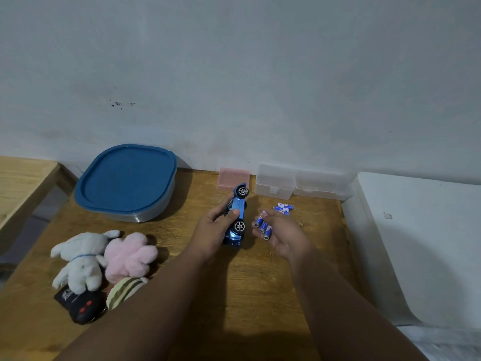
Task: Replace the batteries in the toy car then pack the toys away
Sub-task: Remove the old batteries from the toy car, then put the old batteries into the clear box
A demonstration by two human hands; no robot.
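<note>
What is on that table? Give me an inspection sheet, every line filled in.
Surface: wooden table, in shadow between the arms.
Job's things: blue toy car on its side, wheels facing right; held batteries; loose batteries on the table; blue-lidded container, lid on; white plush, pink plush, striped plush and black remote at left.
Clutter: pink box, left clear box and right clear box by the wall.
Hands: left hand grips the car; right hand holds several batteries.
Cables: nothing seen.
Surroundings: grey wall; white surface at right; second wooden surface at left.
</note>
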